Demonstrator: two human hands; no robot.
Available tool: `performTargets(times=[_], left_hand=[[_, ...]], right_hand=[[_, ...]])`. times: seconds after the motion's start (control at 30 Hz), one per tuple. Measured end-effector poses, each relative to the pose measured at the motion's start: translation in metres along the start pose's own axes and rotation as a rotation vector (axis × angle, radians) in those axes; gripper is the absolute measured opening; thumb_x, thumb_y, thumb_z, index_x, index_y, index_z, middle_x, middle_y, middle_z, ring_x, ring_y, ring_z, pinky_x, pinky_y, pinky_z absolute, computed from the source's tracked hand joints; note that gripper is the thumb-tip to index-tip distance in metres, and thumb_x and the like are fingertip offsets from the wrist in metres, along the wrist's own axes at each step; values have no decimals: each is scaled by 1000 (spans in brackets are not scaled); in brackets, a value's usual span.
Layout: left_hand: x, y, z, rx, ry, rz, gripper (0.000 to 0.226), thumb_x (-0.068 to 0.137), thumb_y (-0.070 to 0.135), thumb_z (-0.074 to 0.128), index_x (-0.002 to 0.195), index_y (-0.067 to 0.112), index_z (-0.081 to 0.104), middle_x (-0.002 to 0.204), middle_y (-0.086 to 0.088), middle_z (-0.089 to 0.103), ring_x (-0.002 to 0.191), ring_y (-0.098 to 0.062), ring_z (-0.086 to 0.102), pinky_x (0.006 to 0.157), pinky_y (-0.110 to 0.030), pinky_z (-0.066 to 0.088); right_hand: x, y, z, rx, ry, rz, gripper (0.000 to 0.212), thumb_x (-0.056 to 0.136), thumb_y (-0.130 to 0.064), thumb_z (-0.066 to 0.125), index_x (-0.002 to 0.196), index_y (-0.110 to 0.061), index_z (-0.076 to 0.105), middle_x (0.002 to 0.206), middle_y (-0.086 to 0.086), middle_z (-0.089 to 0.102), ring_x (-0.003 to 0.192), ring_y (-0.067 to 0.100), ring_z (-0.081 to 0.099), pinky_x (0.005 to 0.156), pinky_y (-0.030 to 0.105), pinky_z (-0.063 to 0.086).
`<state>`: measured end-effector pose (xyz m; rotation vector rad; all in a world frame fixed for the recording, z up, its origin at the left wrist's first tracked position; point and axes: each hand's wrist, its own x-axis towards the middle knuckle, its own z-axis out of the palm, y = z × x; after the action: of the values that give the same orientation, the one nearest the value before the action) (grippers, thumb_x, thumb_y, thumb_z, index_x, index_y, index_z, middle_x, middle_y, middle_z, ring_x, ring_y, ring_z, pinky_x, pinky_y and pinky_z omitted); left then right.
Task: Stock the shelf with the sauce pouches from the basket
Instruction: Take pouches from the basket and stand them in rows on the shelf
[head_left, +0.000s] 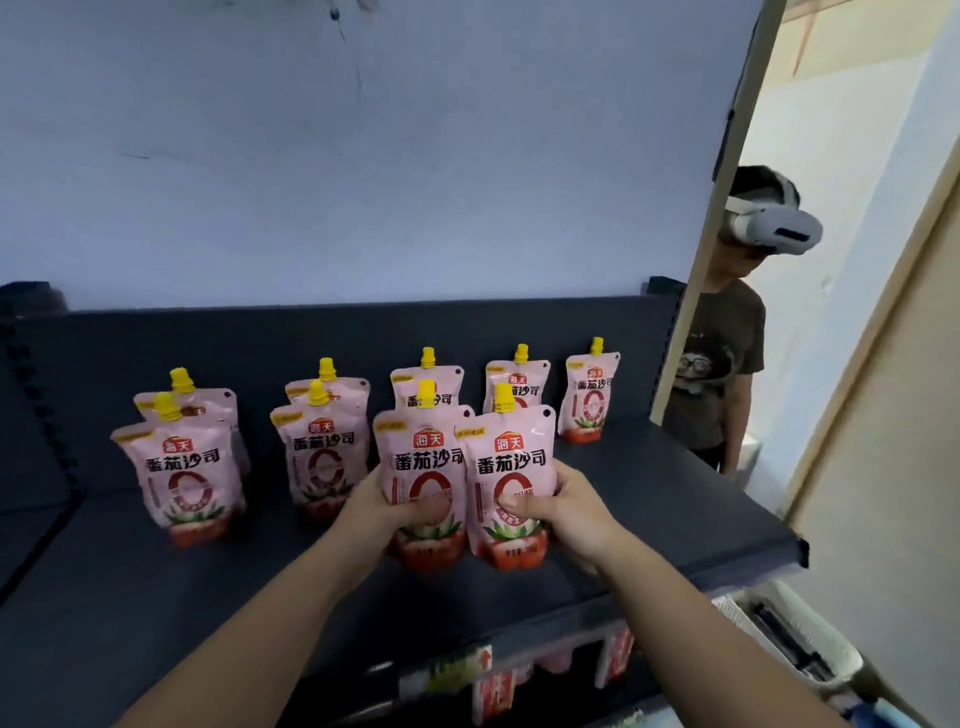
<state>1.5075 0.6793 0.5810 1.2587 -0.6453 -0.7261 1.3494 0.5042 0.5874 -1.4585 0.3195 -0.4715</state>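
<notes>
Two pink sauce pouches with yellow caps stand upright side by side at the front middle of the dark shelf (675, 499). My left hand (387, 512) grips the left sauce pouch (423, 457) at its lower half. My right hand (558, 512) grips the right sauce pouch (511, 467) the same way. Both pouch bottoms sit at or just above the shelf surface; I cannot tell which. Several more pouches stand behind and to the left in rows, one alone at the back right (589, 397). The basket is not in view.
A pale back wall rises behind the shelf. A person in a dark shirt with a white headset (727, 364) stands beyond the shelf's right upright. Red and pink packets (498, 691) show on a lower shelf, with a white crate (795, 649) at the lower right.
</notes>
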Motion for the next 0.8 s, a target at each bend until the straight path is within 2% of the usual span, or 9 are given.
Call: performTargets(times=[0.07, 0.17, 0.3, 0.37, 0.47, 0.57, 0.67, 0.8], left_hand=[[20, -8, 11, -3, 40, -15, 60, 56, 4, 83, 112, 15, 65, 106, -8, 76, 99, -26, 73, 77, -39, 59], [45, -22, 19, -13, 114, -36, 63, 55, 1, 83, 114, 13, 63, 107, -9, 76, 101, -27, 72, 84, -46, 57], [65, -37, 17, 21, 179, -43, 64, 55, 1, 82, 113, 17, 63, 107, -5, 76, 101, -23, 72, 84, -42, 56], [72, -39, 12, 53, 174, -35, 61, 58, 2, 83, 114, 17, 64, 110, -6, 75, 104, -23, 71, 88, -42, 56], [73, -42, 2, 179, 71, -11, 59, 65, 1, 85, 118, 16, 65, 115, -6, 74, 108, -21, 70, 88, -34, 58], [67, -47, -4, 364, -13, -4, 70, 67, 4, 87, 128, 17, 57, 121, 1, 71, 115, -14, 66, 89, -26, 56], [63, -51, -7, 544, 52, 25, 83, 64, 18, 90, 135, 26, 48, 125, 12, 68, 118, -4, 62, 97, -24, 52], [67, -51, -5, 630, 174, 55, 74, 66, 23, 89, 125, 37, 48, 116, 18, 67, 107, 8, 61, 91, -12, 47]], right_hand=[[23, 2, -21, 7, -27, 11, 39, 71, -1, 80, 108, -8, 70, 108, 18, 74, 99, 33, 72, 79, 38, 59], [54, 14, -42, -13, -92, 40, 41, 73, 2, 78, 111, -10, 70, 111, 16, 73, 105, 32, 70, 88, 43, 57], [84, 30, -49, -83, -65, 82, 42, 74, 3, 79, 112, -11, 68, 106, 9, 76, 101, 25, 72, 92, 47, 56], [92, 35, -50, -78, -85, 56, 41, 76, 3, 78, 113, -10, 67, 107, 8, 76, 101, 25, 72, 88, 41, 59], [95, 41, -53, -88, -148, 46, 44, 77, 2, 78, 118, -8, 64, 110, 8, 75, 104, 24, 71, 85, 34, 59], [93, 45, -61, -180, -214, 44, 54, 77, 2, 79, 123, -15, 57, 111, -3, 75, 106, 15, 70, 83, 26, 57], [92, 47, -69, -321, -257, 43, 63, 74, -5, 83, 123, -29, 52, 110, -17, 73, 106, 3, 67, 80, 15, 54], [96, 47, -72, -407, -130, 7, 62, 71, -9, 86, 117, -33, 52, 106, -17, 72, 100, -7, 65, 77, 10, 53]])
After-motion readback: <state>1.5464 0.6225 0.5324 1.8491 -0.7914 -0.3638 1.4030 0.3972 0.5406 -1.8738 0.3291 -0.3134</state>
